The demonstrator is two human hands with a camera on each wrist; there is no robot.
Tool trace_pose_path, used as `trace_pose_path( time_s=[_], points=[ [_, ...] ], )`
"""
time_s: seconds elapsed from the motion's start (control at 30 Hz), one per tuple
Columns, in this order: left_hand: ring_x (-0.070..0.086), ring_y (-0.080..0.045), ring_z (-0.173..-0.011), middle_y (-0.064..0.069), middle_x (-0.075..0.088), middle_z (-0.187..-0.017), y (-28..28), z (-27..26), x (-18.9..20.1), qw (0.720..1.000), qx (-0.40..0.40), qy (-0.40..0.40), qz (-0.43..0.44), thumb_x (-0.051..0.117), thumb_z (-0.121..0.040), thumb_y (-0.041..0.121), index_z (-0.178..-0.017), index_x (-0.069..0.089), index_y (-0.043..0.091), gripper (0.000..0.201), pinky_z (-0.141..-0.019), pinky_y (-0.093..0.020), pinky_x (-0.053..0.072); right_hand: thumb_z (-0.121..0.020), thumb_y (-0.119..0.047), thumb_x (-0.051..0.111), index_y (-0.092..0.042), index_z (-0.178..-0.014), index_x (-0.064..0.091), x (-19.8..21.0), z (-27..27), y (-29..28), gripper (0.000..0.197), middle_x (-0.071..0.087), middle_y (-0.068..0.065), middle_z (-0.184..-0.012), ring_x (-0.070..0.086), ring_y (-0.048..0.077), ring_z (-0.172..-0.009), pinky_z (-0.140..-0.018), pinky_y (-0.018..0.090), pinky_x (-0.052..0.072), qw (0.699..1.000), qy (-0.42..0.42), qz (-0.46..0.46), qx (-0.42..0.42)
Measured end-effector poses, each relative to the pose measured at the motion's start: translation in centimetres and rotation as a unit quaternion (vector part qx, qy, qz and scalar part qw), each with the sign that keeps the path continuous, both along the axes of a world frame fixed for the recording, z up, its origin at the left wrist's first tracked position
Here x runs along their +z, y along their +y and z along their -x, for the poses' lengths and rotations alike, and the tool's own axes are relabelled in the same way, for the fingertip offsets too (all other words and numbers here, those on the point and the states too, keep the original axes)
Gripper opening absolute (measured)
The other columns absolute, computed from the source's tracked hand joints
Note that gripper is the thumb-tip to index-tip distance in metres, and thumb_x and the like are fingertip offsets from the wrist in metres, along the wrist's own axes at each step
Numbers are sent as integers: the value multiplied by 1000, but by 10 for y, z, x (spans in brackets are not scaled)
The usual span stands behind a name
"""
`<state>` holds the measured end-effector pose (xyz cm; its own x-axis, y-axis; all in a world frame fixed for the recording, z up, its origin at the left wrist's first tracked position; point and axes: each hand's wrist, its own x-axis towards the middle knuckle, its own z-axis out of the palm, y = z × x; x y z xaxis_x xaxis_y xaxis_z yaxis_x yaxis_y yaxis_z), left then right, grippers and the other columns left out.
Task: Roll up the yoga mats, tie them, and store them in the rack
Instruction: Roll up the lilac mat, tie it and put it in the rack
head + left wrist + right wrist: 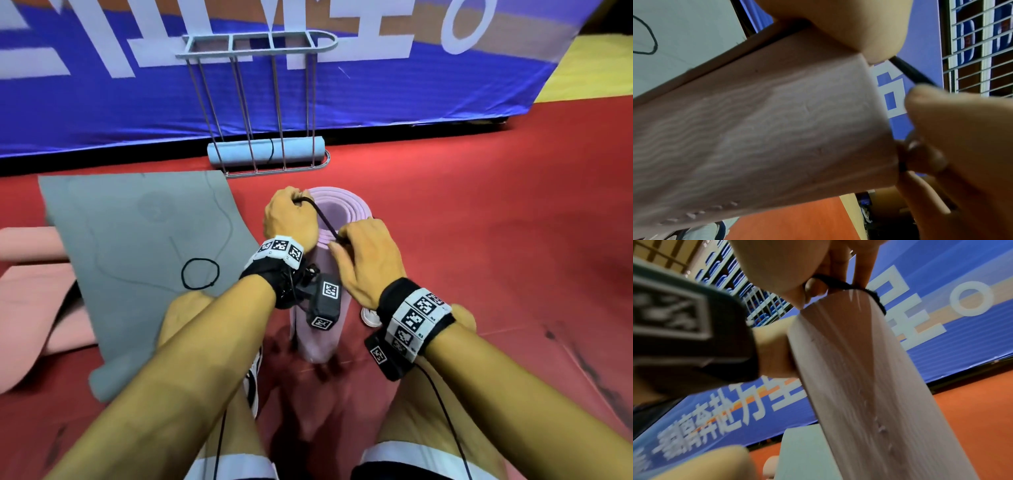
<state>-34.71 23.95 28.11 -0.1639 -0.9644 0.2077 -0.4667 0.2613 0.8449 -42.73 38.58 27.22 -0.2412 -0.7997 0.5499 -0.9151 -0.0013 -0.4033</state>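
Observation:
A rolled lilac mat (346, 209) stands on end between my knees, its spiral top facing up. A black elastic band (324, 219) is stretched across that top. My left hand (291, 214) grips the band at the far left of the rim. My right hand (356, 248) pinches its other end at the near right side of the roll. In the right wrist view the band (840, 284) hooks over the edge of the roll (859, 369). The left wrist view shows the roll's side (766, 129) and the taut band (910, 73).
A wire rack (267, 102) stands against the blue banner, with a tied pale blue roll (236, 152) at its bottom. A grey mat (137, 233) lies flat at left with a spare black band (200, 273) on it. A pink mat (30, 274) lies beneath it. Red floor lies to the right.

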Motion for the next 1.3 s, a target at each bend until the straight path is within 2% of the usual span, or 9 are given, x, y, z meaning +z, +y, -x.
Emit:
trace_pose_path(
  time_s=[0.17, 0.33, 0.53, 0.7, 0.83, 0.97, 1.03, 1.17, 1.3],
  points=[
    [50, -22, -77, -1, 66, -81, 0, 6, -4, 992, 15, 118, -46, 60, -99, 30, -73, 59, 18, 29, -74, -30, 44, -87, -35, 65, -5, -93, 59, -13, 17, -9, 31, 57, 16, -99, 54, 35, -93, -72, 43, 52, 998, 62, -27, 0],
    [59, -14, -100, 2, 69, -112, 14, -2, -31, 980, -31, 194, -37, 59, -100, 27, -103, 70, 14, 17, -92, -28, 46, -86, -19, 74, -6, -94, 55, -19, 47, -19, 24, 50, 13, -124, 59, 36, -102, -75, 46, 57, 998, -28, -44, -46],
    [53, -19, -81, 4, 56, -144, 21, -12, -76, 985, -159, 62, 37, 63, -83, 12, -73, 47, 4, 20, -73, -28, 42, -90, -18, 66, -6, -90, 54, -33, 58, -28, 17, 37, 7, -143, 48, 32, -125, -75, 45, 57, 997, -27, 1, -77],
    [55, -30, -72, 5, 62, -71, 3, -21, -96, 986, -121, 57, -97, 52, -74, 36, -72, 55, 17, 19, -75, -41, 57, -97, -32, 59, -12, -83, 50, -54, 56, -34, 26, 13, 2, -169, 51, 27, -132, -76, 38, 54, 992, -81, -18, -95],
    [50, -20, -67, 5, 49, -59, -4, -21, -100, 973, -55, 109, -198, 44, -77, 34, -60, 57, 21, 25, -75, -48, 63, -92, -38, 69, -15, -84, 54, -76, 55, -37, 28, 3, 8, -170, 36, 25, -148, -97, 39, 52, 975, -196, -37, -96],
    [50, -16, -53, 5, 49, -48, -17, -21, -103, 976, -29, 101, -190, 53, -74, 49, -59, 52, 21, 32, -74, -50, 62, -69, -36, 72, -24, -85, 57, -82, 51, -37, 25, 53, 7, -134, 58, 12, -116, -96, 33, 52, 949, -303, -33, -83],
    [54, -23, -58, 4, 56, -50, -25, -21, -104, 976, -25, 94, -194, 54, -68, 51, -60, 60, 26, 27, -75, -50, 62, -69, -34, 69, -21, -79, 64, -76, 50, -43, 18, 54, 2, -108, 56, 1, -93, -86, 23, 48, 931, -354, -14, -93],
    [69, -26, -67, 5, 69, -61, -36, -21, -99, 974, -17, 108, -198, 68, -67, 35, -63, 68, 24, 12, -78, -50, 62, -66, -41, 65, -37, -60, 72, -73, 54, -60, 10, 68, -3, -83, 67, 25, -81, -80, 48, 57, 868, -466, 30, -171],
    [71, -25, -73, -2, 72, -76, -44, -16, -85, 967, -14, 113, -229, 69, -71, 19, -81, 67, 22, 11, -77, -44, 63, -78, -5, 75, -18, -81, 67, -66, 53, -70, 15, 63, -2, -62, 55, 16, -55, -58, 35, 53, 791, -581, 86, -173]
  ],
)
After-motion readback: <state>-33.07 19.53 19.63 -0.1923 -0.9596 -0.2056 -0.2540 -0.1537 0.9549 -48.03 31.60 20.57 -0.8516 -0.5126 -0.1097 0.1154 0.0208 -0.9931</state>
